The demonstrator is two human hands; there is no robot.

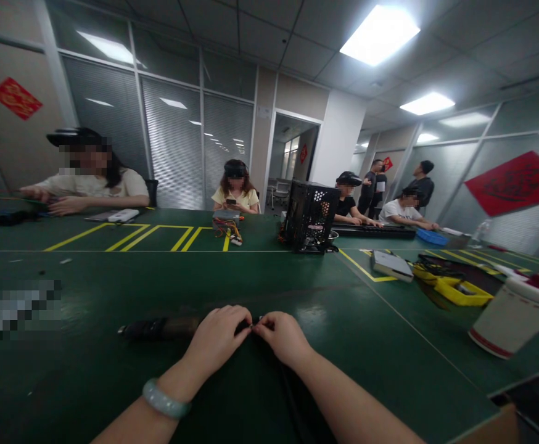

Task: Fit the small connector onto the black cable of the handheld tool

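My left hand and my right hand meet low over the green table, thumb and fingertips of each pinched together. Between the fingertips is something tiny, too small and too hidden to name. A dark, tube-shaped tool with a metal tip, like an electric screwdriver, lies on the table to the left, its right end passing behind my left hand. Below my right hand a dark, cable-like strip runs toward me, hard to make out in the shadow.
A black computer case stands across the table, with a power supply with coloured wires to its left. At right are a grey metal box, a yellow tray and a paper cup. Several people sit along the far side.
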